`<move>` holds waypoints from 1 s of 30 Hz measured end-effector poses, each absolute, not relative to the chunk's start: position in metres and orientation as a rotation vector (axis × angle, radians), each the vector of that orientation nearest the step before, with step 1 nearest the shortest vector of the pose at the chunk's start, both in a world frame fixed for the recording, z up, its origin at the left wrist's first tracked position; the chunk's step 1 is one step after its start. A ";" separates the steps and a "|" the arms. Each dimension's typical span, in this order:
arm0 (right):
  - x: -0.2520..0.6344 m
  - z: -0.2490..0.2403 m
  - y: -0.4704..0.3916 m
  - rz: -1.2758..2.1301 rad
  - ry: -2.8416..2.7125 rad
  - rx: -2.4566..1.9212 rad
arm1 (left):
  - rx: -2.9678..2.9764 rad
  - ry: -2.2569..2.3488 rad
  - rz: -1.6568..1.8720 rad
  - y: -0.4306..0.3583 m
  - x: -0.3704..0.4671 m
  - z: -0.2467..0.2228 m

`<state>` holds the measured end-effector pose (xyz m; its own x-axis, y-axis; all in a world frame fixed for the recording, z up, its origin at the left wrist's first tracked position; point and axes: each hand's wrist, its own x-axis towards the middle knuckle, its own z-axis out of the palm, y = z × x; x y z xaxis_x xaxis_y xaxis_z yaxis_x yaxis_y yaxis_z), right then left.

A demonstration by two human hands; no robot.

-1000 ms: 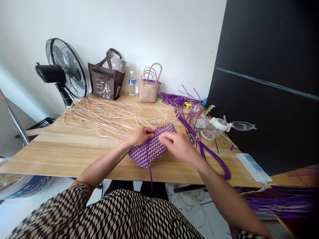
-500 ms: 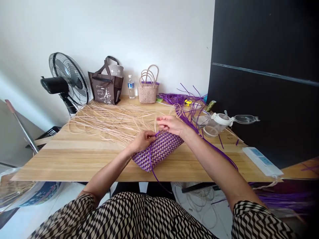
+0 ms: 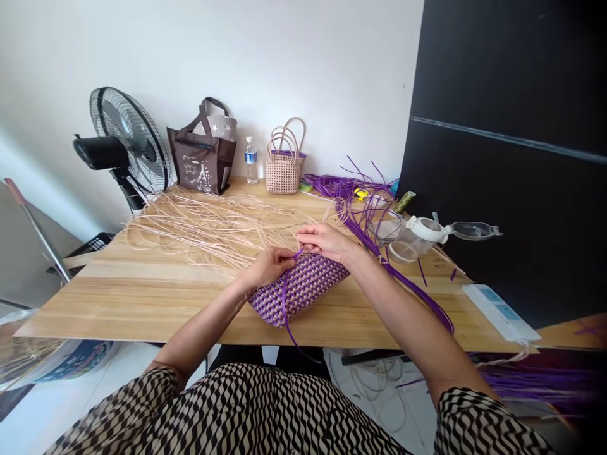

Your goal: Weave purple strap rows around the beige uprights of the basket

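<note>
A purple and beige woven piece (image 3: 303, 285) lies at a slant near the table's front edge, with long beige strips (image 3: 199, 230) fanning out from its far edge. At its upper left edge my left hand (image 3: 269, 266) is closed, thumb and fingers pinching a purple strip (image 3: 284, 300) whose loose end hangs over the weave and past the table edge. My right hand (image 3: 326, 242) bends over the far edge of the weave. Its fingertips are pinched together on a beige strip, partly hidden by the fingers.
Purple strips (image 3: 353, 218) run along the right, beside a clear lidded jar (image 3: 417, 237) and a power strip (image 3: 500, 313). At the back stand a small woven basket (image 3: 283, 175), a water bottle (image 3: 251, 165) and a brown bag (image 3: 202, 161). A fan (image 3: 128, 142) stands left.
My right hand has dipped slightly toward the weave's far edge, and its fingers have drawn closer to my left hand. The whole view has shifted a little.
</note>
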<state>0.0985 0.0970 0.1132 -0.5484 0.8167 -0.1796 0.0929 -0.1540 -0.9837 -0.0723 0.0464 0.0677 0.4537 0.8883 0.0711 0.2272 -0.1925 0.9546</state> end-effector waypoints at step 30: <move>0.071 0.120 0.107 0.743 -2.340 -1.047 | 1.448 0.986 0.742 0.054 -0.069 0.069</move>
